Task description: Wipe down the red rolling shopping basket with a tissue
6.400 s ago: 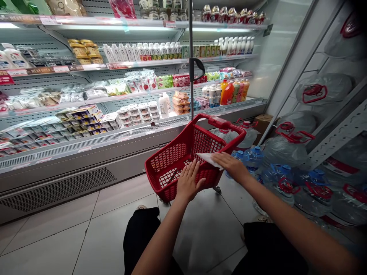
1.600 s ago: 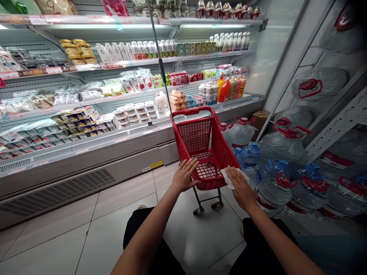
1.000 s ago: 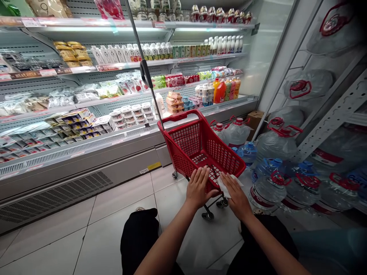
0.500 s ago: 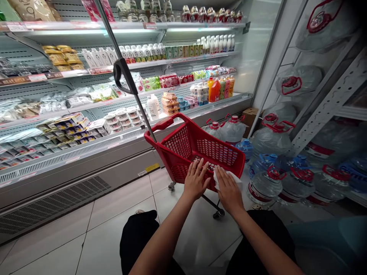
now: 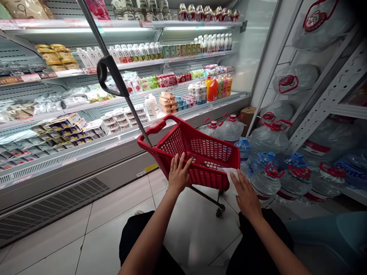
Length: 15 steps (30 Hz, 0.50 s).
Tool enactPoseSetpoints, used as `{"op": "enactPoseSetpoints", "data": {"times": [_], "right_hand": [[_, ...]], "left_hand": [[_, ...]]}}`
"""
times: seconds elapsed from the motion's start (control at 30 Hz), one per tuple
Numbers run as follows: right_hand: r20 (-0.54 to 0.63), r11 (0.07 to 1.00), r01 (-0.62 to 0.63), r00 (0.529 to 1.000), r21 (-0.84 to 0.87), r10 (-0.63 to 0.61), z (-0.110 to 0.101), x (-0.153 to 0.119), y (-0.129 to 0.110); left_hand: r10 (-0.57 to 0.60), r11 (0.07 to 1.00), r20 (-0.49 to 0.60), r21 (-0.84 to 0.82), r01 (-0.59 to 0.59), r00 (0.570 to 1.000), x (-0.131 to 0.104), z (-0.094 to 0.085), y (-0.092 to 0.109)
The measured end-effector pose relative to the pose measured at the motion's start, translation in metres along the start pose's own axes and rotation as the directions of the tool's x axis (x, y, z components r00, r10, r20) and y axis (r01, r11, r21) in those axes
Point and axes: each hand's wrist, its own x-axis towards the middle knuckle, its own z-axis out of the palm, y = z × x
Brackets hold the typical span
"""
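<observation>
A small red plastic shopping cart [image 5: 210,147] stands on the tiled floor in front of me, a metal pole [image 5: 133,110] with a black handle [image 5: 114,76] rising at its left end. My left hand [image 5: 179,173] rests on the cart's near rim with fingers spread, holding nothing. At the cart's right end, my right hand [image 5: 246,193] has a white cloth or tissue [image 5: 231,179] under its fingers, pressed at the near right corner. The palm side of this hand is hidden.
A lit refrigerated case [image 5: 120,143] with dairy goods and drinks runs along the left and back. Large water bottles [image 5: 265,183] crowd the right side by a white rack [image 5: 315,103]. A bluish object [image 5: 329,236] sits at the lower right.
My left hand has moved left along the rim. My right hand has gone right with the white cloth to the cart's corner. The cart and pole have shifted slightly left in view.
</observation>
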Motion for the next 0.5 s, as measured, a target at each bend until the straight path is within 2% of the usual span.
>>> {"op": "enactPoseSetpoints", "data": {"times": [0.1, 0.2, 0.4, 0.5], "right_hand": [[-0.037, 0.997, -0.037, 0.999, 0.066, 0.039, 0.004, -0.007, 0.001], [-0.097, 0.996, -0.030, 0.995, 0.089, 0.039, 0.009, 0.000, -0.014], [-0.033, 0.985, 0.134, 0.991, 0.105, -0.132, 0.018, 0.045, -0.069], [-0.036, 0.968, 0.208, 0.978, 0.140, -0.205, 0.022, 0.063, -0.079]], "left_hand": [[-0.022, 0.999, -0.010, -0.037, 0.021, 1.000, -0.002, 0.004, 0.012], [-0.010, 0.998, -0.006, -0.059, 0.010, 1.000, -0.003, 0.005, 0.025], [0.012, 0.999, 0.009, -0.052, -0.011, 1.000, -0.001, 0.006, 0.042], [0.087, 0.996, 0.036, -0.038, -0.086, 0.996, 0.002, 0.002, 0.040]]}}
